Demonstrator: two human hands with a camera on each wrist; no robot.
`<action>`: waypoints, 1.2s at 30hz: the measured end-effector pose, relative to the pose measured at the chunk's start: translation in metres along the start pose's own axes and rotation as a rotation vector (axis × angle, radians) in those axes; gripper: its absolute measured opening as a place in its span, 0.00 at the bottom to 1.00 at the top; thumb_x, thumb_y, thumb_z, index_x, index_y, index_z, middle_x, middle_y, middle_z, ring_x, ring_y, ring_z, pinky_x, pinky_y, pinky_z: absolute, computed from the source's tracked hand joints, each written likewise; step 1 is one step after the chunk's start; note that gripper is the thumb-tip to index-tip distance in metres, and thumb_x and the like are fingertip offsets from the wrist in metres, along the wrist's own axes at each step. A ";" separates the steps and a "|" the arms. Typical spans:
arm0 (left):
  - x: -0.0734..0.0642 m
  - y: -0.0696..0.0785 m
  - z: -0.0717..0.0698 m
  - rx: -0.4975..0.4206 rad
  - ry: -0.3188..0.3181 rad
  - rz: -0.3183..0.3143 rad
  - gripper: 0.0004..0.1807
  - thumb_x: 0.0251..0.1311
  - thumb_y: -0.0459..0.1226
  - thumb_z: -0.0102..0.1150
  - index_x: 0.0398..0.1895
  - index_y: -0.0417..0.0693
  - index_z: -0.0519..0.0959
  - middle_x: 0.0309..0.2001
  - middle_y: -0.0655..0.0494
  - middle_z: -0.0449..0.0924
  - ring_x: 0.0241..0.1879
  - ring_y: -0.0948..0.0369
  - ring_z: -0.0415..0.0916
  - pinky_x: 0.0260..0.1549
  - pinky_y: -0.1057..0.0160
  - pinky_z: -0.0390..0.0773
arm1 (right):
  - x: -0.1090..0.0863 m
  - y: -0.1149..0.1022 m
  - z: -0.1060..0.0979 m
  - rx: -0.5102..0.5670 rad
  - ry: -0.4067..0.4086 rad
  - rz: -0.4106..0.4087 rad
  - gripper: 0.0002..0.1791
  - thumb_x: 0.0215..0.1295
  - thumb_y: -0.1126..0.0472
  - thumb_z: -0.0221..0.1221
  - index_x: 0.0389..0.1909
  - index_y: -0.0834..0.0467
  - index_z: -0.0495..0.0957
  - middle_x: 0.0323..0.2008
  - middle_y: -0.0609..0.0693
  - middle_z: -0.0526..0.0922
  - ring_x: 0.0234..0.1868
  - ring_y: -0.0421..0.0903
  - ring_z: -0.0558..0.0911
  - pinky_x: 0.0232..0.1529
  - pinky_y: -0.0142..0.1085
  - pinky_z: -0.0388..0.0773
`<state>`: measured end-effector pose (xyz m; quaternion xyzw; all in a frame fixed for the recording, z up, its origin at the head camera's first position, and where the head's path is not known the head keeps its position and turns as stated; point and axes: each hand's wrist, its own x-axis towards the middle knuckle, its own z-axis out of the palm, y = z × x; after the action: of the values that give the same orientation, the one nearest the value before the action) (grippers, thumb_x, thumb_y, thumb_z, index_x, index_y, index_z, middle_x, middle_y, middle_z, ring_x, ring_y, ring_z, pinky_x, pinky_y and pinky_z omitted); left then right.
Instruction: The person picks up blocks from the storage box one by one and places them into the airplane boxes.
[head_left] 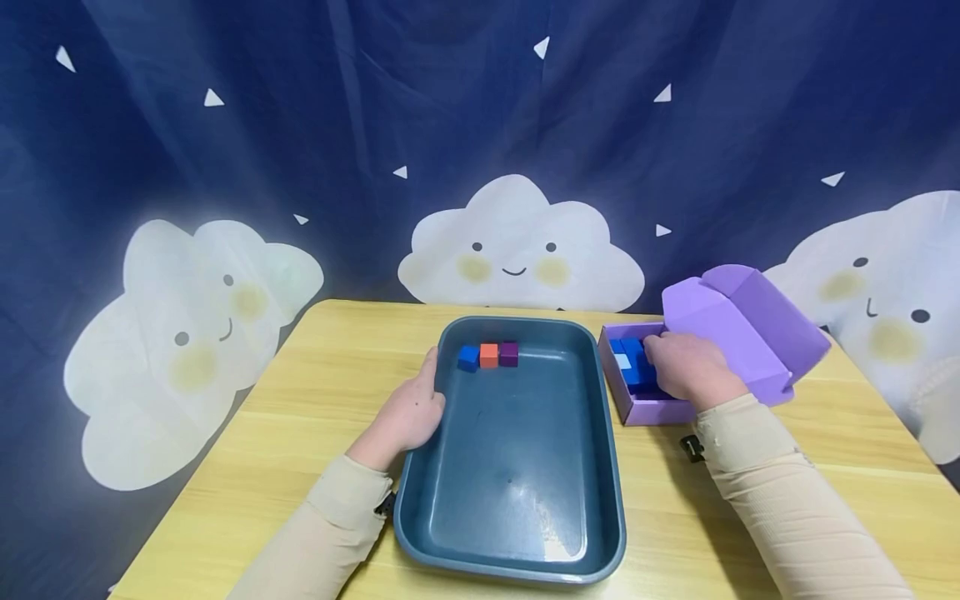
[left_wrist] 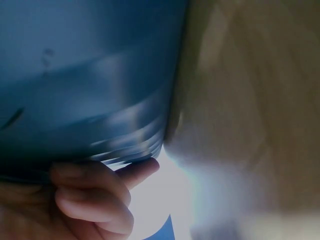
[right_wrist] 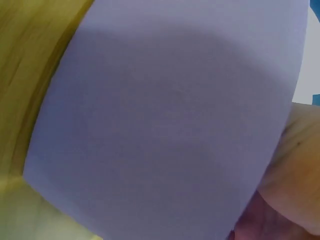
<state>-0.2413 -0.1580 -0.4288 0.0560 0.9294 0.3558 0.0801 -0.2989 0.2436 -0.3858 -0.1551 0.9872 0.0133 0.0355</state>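
Observation:
At the left rim of a dark blue-grey tray (head_left: 517, 467) my left hand (head_left: 408, 412) grips the edge, its index finger stretched forward along the side. The left wrist view shows curled fingers (left_wrist: 95, 200) against the tray's outer wall. Inside the tray's far left part lie a blue cube (head_left: 468, 358), an orange cube (head_left: 489, 356) and a purple cube (head_left: 508, 354), side by side. My right hand (head_left: 690, 367) reaches into a purple box (head_left: 660, 412) holding blue pieces (head_left: 636, 367) and a light blue one (head_left: 623, 361). Its fingertips are hidden there.
The box's lid (head_left: 738, 333) stands open, leaning back to the right. Tray and box stand close together on a light wooden table (head_left: 300, 433). Behind the table hangs a dark blue curtain (head_left: 480, 100) with white clouds.

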 end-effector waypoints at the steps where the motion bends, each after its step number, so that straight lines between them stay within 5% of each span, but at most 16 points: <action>1: 0.000 0.000 0.000 -0.004 0.001 0.001 0.41 0.74 0.35 0.40 0.83 0.52 0.34 0.19 0.49 0.70 0.16 0.54 0.75 0.19 0.57 0.77 | 0.000 0.000 0.000 0.004 -0.001 -0.002 0.03 0.67 0.68 0.54 0.35 0.61 0.77 0.29 0.56 0.77 0.29 0.55 0.75 0.29 0.52 0.75; 12: -0.001 0.001 0.000 -0.018 -0.001 0.001 0.40 0.74 0.36 0.39 0.83 0.53 0.34 0.18 0.50 0.70 0.16 0.54 0.75 0.19 0.57 0.76 | -0.004 -0.002 -0.014 0.056 -0.047 -0.026 0.06 0.60 0.68 0.58 0.29 0.53 0.74 0.27 0.50 0.73 0.30 0.52 0.73 0.29 0.47 0.70; 18: -0.001 0.001 0.000 -0.023 0.015 0.010 0.40 0.74 0.35 0.39 0.83 0.51 0.34 0.21 0.49 0.70 0.18 0.55 0.76 0.21 0.58 0.78 | -0.003 -0.010 -0.031 0.086 -0.006 -0.050 0.05 0.58 0.65 0.60 0.29 0.52 0.74 0.27 0.48 0.74 0.31 0.50 0.74 0.29 0.46 0.69; 22: -0.001 0.003 0.002 -0.003 0.019 0.012 0.39 0.75 0.35 0.38 0.82 0.45 0.35 0.21 0.48 0.70 0.19 0.56 0.76 0.23 0.58 0.78 | -0.003 -0.020 -0.041 0.085 0.007 -0.055 0.04 0.60 0.62 0.60 0.36 0.53 0.79 0.33 0.49 0.78 0.34 0.50 0.75 0.32 0.48 0.73; 26: -0.001 0.005 0.003 0.010 0.020 0.007 0.38 0.75 0.35 0.38 0.82 0.43 0.35 0.21 0.47 0.70 0.19 0.56 0.76 0.24 0.58 0.77 | -0.002 -0.033 -0.051 0.079 0.014 -0.062 0.13 0.63 0.57 0.62 0.47 0.56 0.82 0.43 0.52 0.82 0.42 0.53 0.79 0.40 0.57 0.77; 36: -0.003 0.005 0.002 0.006 0.015 0.013 0.39 0.74 0.35 0.39 0.82 0.44 0.35 0.21 0.48 0.70 0.18 0.55 0.75 0.23 0.58 0.76 | 0.003 -0.078 -0.074 0.094 0.055 -0.118 0.15 0.65 0.53 0.64 0.48 0.55 0.82 0.46 0.53 0.84 0.47 0.55 0.82 0.47 0.59 0.77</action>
<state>-0.2380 -0.1534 -0.4268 0.0594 0.9307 0.3539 0.0709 -0.2826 0.1661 -0.3136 -0.2113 0.9765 -0.0393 0.0166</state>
